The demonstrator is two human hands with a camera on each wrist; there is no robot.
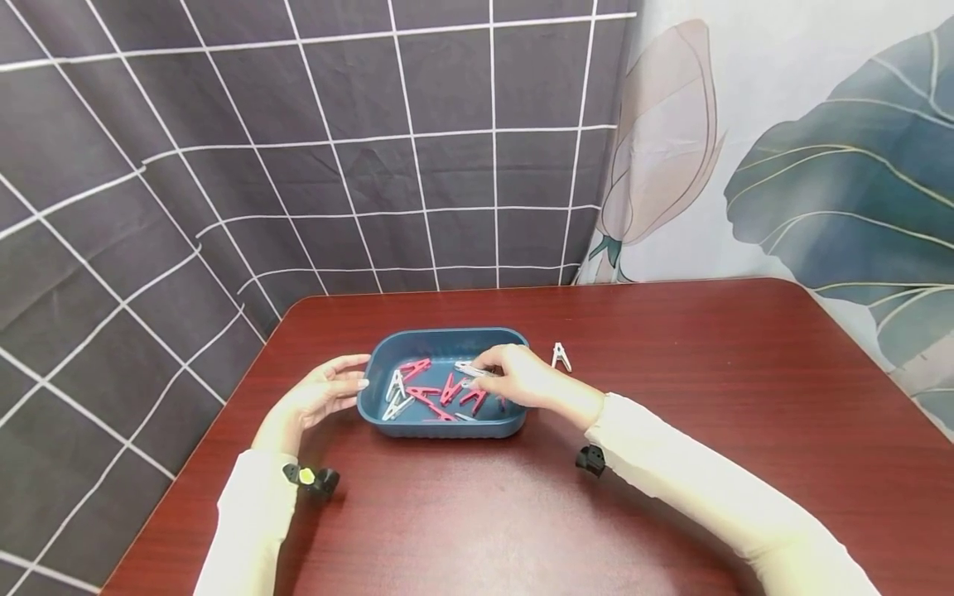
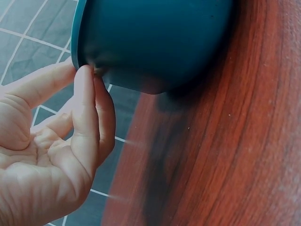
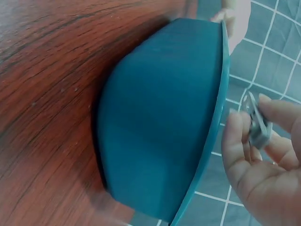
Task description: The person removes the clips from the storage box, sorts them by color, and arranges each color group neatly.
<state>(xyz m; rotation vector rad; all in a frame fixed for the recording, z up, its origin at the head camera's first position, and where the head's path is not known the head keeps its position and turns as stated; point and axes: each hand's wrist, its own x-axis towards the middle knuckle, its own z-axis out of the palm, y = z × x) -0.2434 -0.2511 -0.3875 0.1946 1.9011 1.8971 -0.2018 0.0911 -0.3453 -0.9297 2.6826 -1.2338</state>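
Observation:
A blue plastic basin (image 1: 440, 430) stands on the table with several red clothespins (image 1: 450, 389) and white clothespins (image 1: 397, 406) scattered on its bottom. My left hand (image 1: 319, 392) is at the basin's left end, thumb at the rim and fingertips against the outer wall; the left wrist view shows this left hand (image 2: 51, 141) holding the edge. Over the right part of the basin, my right hand (image 1: 522, 377) pinches a pale clothespin (image 3: 257, 123) between thumb and fingers. In the right wrist view that clothespin is above rim height.
One white clothespin (image 1: 561, 356) lies on the red-brown wooden table (image 1: 671, 356), just right of the basin. A dark gridded curtain (image 1: 358, 165) hangs behind and to the left, a leaf-patterned one (image 1: 820, 165) at the right.

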